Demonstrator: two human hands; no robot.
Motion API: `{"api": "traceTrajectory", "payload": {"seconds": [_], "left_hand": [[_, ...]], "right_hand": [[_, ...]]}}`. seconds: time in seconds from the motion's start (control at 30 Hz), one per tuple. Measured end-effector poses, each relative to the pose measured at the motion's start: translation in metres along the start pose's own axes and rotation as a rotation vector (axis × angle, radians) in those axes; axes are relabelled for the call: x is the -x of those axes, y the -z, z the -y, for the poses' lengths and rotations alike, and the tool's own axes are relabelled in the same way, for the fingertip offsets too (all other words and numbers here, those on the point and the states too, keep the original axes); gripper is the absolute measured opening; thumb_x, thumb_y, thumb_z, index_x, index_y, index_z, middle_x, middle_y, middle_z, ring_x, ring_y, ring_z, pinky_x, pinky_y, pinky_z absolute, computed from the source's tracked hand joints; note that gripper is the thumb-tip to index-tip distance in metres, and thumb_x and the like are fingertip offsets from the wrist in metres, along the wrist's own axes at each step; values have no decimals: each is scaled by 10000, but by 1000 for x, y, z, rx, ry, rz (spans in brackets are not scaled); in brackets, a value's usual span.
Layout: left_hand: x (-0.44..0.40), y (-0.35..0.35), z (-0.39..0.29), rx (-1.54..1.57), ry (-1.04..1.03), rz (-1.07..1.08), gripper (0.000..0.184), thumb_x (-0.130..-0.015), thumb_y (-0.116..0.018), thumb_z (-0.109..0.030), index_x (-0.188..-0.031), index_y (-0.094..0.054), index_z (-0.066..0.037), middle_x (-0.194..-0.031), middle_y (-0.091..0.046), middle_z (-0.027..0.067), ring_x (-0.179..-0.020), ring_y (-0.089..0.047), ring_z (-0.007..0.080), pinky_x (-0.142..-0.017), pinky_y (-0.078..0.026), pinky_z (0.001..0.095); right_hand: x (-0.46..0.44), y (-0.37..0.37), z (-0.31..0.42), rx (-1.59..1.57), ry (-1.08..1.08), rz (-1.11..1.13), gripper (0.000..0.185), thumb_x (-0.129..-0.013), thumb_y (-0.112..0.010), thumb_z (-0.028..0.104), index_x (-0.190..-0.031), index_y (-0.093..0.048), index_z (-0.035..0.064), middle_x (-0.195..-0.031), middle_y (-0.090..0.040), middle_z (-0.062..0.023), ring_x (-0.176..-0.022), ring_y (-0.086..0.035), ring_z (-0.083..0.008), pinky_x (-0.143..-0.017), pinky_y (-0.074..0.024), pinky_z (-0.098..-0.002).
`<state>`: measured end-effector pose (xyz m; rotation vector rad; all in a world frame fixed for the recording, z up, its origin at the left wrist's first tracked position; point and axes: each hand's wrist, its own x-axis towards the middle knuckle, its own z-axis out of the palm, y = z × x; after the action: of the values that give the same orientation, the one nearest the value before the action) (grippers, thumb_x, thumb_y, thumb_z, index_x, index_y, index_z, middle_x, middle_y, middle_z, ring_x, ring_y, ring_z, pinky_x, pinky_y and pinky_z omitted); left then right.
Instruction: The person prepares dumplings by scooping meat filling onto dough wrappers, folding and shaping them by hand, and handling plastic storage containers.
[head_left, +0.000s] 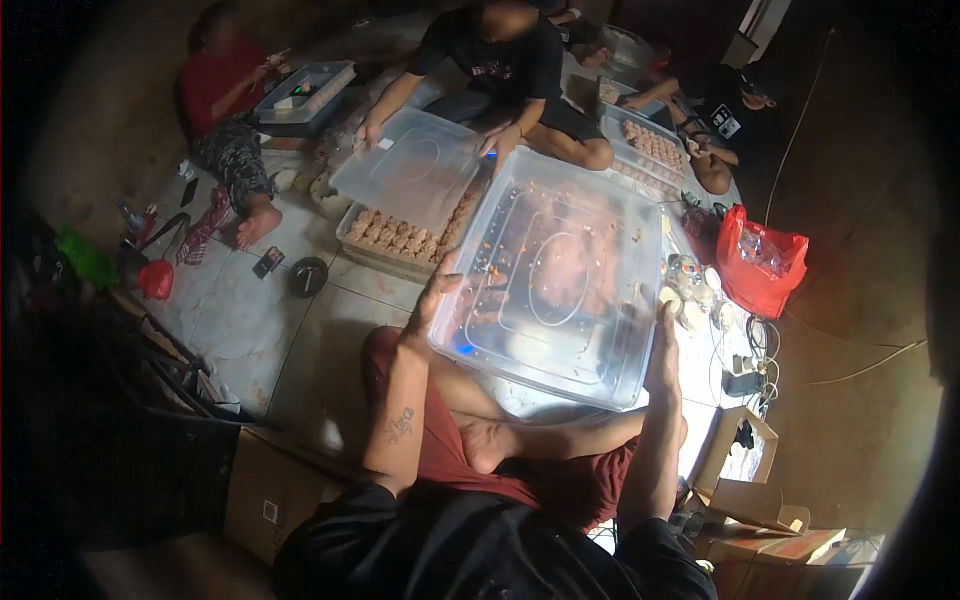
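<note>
Between my two hands is a clear plastic storage box [560, 360], raised above my crossed legs and tilted. Small orange and brown crumbs cling to its see-through bottom. My left hand [436, 298] grips its left side, and my right hand [665, 345] is closed on the right side; the fingers are partly hidden behind the walls. Just beyond the box, a co-worker's hands hold a clear lid [400, 165] over a tray [375, 258] filled with rows of brown lumpy pieces.
A red plastic bag [765, 265] stands at the right near cables and a black adapter [743, 384]. An opened cardboard box [765, 440] sits at lower right. Other people sit around with a bin of brown pieces [655, 145] and another bin [305, 90]. A round dark dish [307, 277] lies on the tiles.
</note>
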<state>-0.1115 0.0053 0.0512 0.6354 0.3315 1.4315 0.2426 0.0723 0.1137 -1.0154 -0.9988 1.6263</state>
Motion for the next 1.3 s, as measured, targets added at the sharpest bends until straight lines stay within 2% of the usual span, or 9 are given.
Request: {"api": "traceTrajectory", "payload": {"seconds": [0.13,0.23,0.4,0.57,0.73,0.77,0.97,1.2,1.3], "left_hand": [[-4,-4,-25,-149,-35,11,704,-949,-550,-326,-1552,-208,-205,-1356,-505,330,-1145,-604,457,-863,-573,571],[-1,-7,-44,-224,0,-28,680,-959,-551,-298,-1545,-235,-156,-1355,-525,291,-1131,-628,391,-868,-581,512],[11,-9,-79,-956,-58,-319,592,-943,-620,-288,-1401,-475,58,-1302,-612,145,-1159,-597,182,-980,-472,296],[20,-10,-111,-1002,18,-438,655,-937,-649,-309,-1417,-447,88,-1313,-618,136,-1215,-568,176,-1028,-424,287],[29,9,-114,-889,26,-414,648,-888,-707,-358,-1400,-528,-4,-1322,-607,136,-1241,-553,191,-1038,-414,298],[33,5,-114,-945,-5,-462,669,-932,-665,-301,-1410,-434,106,-1277,-651,138,-1210,-581,162,-1021,-442,284],[41,49,-125,-846,-43,-459,618,-935,-653,-266,-1412,-457,75,-1254,-661,133,-1173,-601,164,-983,-469,285],[49,115,-179,-870,-145,-497,433,-908,-679,-202,-1260,-615,41,-1138,-684,71,-995,-641,136,-850,-513,294],[35,123,-212,-851,-64,-532,377,-927,-640,-196,-1243,-645,9,-1067,-697,49,-947,-648,140,-796,-515,303]], "right_hand": [[5,-20,-1,115,34,81,515,-1033,-448,440,-1373,-462,53,-1137,-637,-151,-883,-646,-235,-743,-551,-388],[-2,-24,-11,75,43,29,463,-1016,-472,398,-1318,-482,46,-1078,-655,-157,-820,-650,-250,-687,-540,-378],[-14,-38,-23,70,-45,-6,548,-990,-499,439,-1350,-456,28,-1075,-655,-191,-805,-647,-255,-660,-522,-373],[-13,-72,-25,187,-27,37,712,-974,-489,558,-1471,-403,57,-1111,-665,-184,-802,-625,-225,-674,-497,-339],[-17,-92,-31,144,-71,58,636,-981,-504,508,-1398,-423,35,-1099,-656,-206,-800,-620,-226,-663,-493,-335],[-18,-95,-33,165,-70,56,630,-984,-497,508,-1401,-423,41,-1103,-656,-204,-804,-619,-228,-668,-492,-336],[-29,-112,-44,276,-95,123,731,-973,-474,582,-1483,-376,67,-1184,-632,-194,-894,-617,-245,-730,-490,-359],[-73,-169,-61,265,-94,246,530,-1048,-469,398,-1412,-428,15,-1161,-623,-183,-907,-669,-261,-723,-572,-353],[-127,-190,-81,350,-35,328,488,-1057,-447,409,-1332,-503,10,-989,-629,-124,-809,-643,-204,-645,-549,-337]]}}
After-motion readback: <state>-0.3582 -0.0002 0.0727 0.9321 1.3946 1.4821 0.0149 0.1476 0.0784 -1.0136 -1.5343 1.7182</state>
